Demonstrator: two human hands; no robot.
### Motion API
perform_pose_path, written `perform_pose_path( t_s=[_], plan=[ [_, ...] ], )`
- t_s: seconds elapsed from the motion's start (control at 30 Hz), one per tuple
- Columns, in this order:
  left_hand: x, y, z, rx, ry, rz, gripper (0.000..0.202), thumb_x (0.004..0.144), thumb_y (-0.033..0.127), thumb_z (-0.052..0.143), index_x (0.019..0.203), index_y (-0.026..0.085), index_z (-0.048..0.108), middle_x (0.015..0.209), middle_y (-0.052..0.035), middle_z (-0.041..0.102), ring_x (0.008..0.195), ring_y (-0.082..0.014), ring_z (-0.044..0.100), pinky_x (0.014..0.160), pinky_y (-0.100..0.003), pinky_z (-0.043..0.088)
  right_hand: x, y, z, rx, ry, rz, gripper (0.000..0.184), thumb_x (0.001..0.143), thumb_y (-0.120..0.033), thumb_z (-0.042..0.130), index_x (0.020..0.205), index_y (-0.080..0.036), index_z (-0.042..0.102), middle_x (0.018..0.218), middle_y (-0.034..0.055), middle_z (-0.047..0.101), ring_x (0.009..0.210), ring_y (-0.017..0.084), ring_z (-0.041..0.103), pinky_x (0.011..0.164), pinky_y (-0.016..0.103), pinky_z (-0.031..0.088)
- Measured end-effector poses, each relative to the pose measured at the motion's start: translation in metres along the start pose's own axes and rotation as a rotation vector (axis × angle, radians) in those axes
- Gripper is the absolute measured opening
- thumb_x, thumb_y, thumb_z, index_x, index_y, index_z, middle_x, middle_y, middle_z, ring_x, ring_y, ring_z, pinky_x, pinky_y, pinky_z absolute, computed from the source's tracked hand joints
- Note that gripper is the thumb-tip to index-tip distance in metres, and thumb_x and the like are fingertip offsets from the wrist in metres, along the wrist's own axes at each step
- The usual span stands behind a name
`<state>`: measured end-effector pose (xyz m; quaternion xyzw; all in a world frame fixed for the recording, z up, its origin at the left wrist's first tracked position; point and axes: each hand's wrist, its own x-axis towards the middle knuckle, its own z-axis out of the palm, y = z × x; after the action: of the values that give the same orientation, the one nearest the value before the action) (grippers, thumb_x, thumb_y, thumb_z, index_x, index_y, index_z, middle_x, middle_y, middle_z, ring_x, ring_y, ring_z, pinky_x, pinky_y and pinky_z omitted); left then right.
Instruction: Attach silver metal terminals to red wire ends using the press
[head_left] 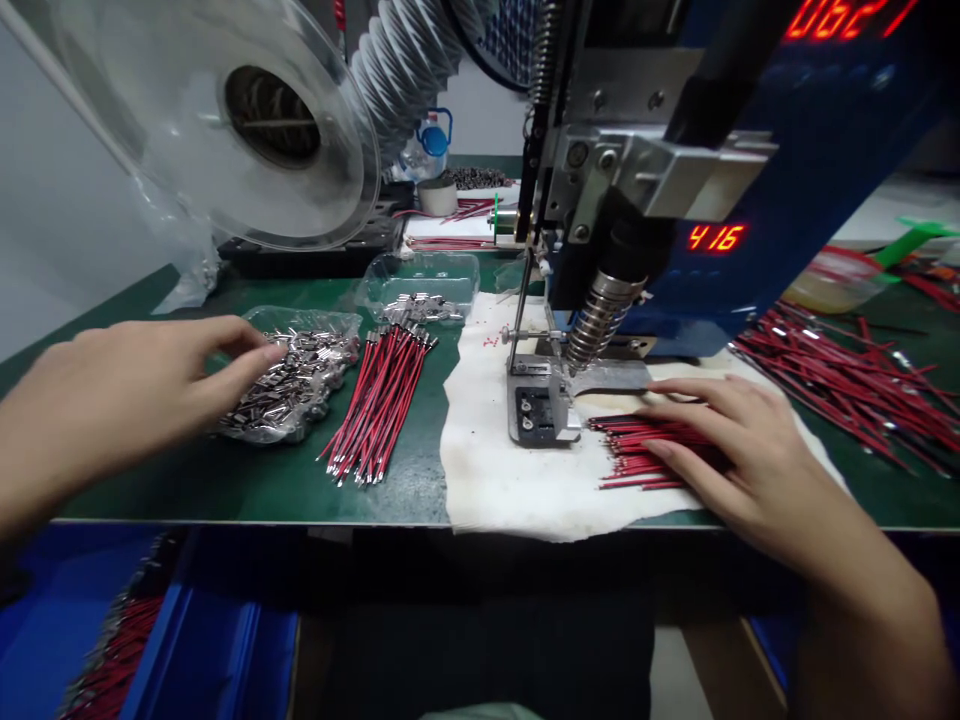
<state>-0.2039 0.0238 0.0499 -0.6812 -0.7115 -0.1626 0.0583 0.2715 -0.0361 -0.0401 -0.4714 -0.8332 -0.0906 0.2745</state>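
My left hand (pixel 127 390) reaches over a clear bag of small silver metal parts (pixel 296 385); its fingertips are drawn together at the pile's left edge, and what they pinch is too small to see. My right hand (pixel 731 450) lies with fingers stretched flat on a bundle of short red wires (pixel 637 450) on a white cloth (pixel 510 480). Just left of that bundle stands the metal jig (pixel 540 405) under the blue machine's head (pixel 615 300).
A loose bundle of red wires with metal ends (pixel 379 400) lies between bag and cloth. Clear trays (pixel 420 285) hold more metal parts. A big heap of red wires (pixel 847 385) is at right. A clear reel (pixel 247 120) hangs above left. Blue bins (pixel 195 650) sit below the table edge.
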Motion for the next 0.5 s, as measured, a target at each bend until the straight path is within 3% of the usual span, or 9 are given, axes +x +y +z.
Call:
perform_pose_path(
  t_s=[0.1, 0.2, 0.4, 0.5],
  plan=[
    [0.0069, 0.0051, 0.0027, 0.08, -0.23, 0.065, 0.056, 0.08, 0.07, 0.056, 0.099, 0.023, 0.082, 0.076, 0.0036, 0.07, 0.071, -0.02, 0.063, 0.092, -0.043, 0.05, 0.0004, -0.0019, -0.0007, 0.013, 0.001, 0.006, 0.023, 0.104, -0.037, 0.058, 0.121, -0.026, 0.068, 0.13, 0.0113, 0.069, 0.12, 0.033, 0.065, 0.107, 0.058, 0.043],
    [0.0098, 0.0098, 0.0045, 0.08, -0.311, 0.041, 0.053, 0.073, 0.069, 0.067, 0.096, 0.024, 0.083, 0.075, 0.0048, 0.071, 0.071, -0.019, 0.065, 0.089, -0.036, 0.052, 0.001, -0.0041, -0.0016, 0.032, 0.001, 0.02, 0.022, 0.103, -0.037, 0.059, 0.121, -0.025, 0.067, 0.129, 0.0111, 0.069, 0.12, 0.033, 0.065, 0.107, 0.057, 0.045],
    [0.0049, 0.0091, 0.0087, 0.115, -0.175, 0.077, 0.067, 0.085, 0.077, 0.051, 0.098, 0.021, 0.084, 0.07, 0.0072, 0.069, 0.075, -0.0145, 0.068, 0.095, -0.042, 0.049, 0.0023, -0.0069, -0.0037, 0.062, 0.017, 0.012, 0.015, 0.102, -0.029, 0.062, 0.115, -0.026, 0.068, 0.123, 0.0089, 0.071, 0.115, 0.031, 0.067, 0.105, 0.055, 0.046],
    [0.0045, 0.0089, 0.0085, 0.109, -0.119, 0.019, 0.055, 0.078, 0.071, 0.067, 0.093, 0.021, 0.085, 0.055, 0.0087, 0.061, 0.08, -0.0203, 0.072, 0.093, -0.046, 0.051, 0.0031, -0.0072, -0.0044, 0.064, 0.048, -0.024, 0.011, 0.1, -0.022, 0.064, 0.11, -0.026, 0.067, 0.117, 0.0084, 0.072, 0.111, 0.03, 0.067, 0.103, 0.054, 0.048]
  ],
)
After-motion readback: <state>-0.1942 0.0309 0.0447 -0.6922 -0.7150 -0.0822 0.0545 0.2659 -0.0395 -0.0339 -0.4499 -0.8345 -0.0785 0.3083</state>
